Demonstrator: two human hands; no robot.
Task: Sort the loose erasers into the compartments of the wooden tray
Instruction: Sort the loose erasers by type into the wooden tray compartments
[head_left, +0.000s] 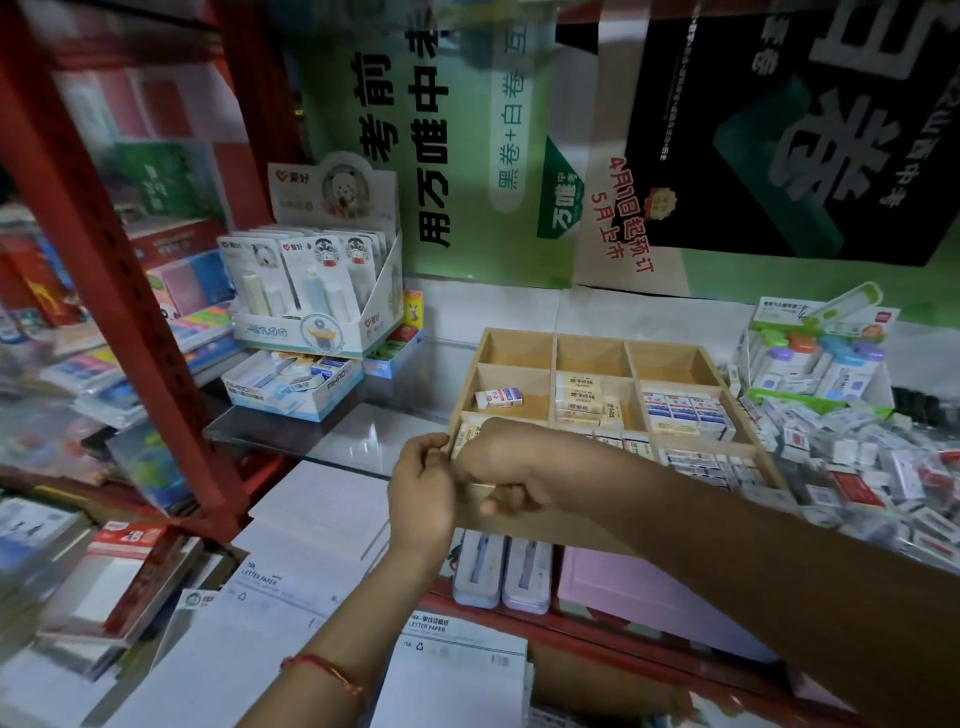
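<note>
A wooden tray (553, 347) with nine compartments stands on the counter. Its back row holds nothing. One white eraser (497, 398) lies in the middle-left compartment, cream erasers (581, 400) fill the centre one, and white boxed erasers (684, 413) fill the right ones. My left hand (422, 493) and my right hand (501, 462) meet at the tray's front-left corner. Both pinch a cream eraser (464, 438) at the front-left compartment. My right forearm hides most of the front row.
A big pile of loose erasers (872, 462) lies right of the tray. A display box of correction tapes (311, 306) and an eraser carton (291, 384) stand at the left. A red shelf post (104, 249), letter paper pads (306, 545) and pen cases (501, 571) lie nearby.
</note>
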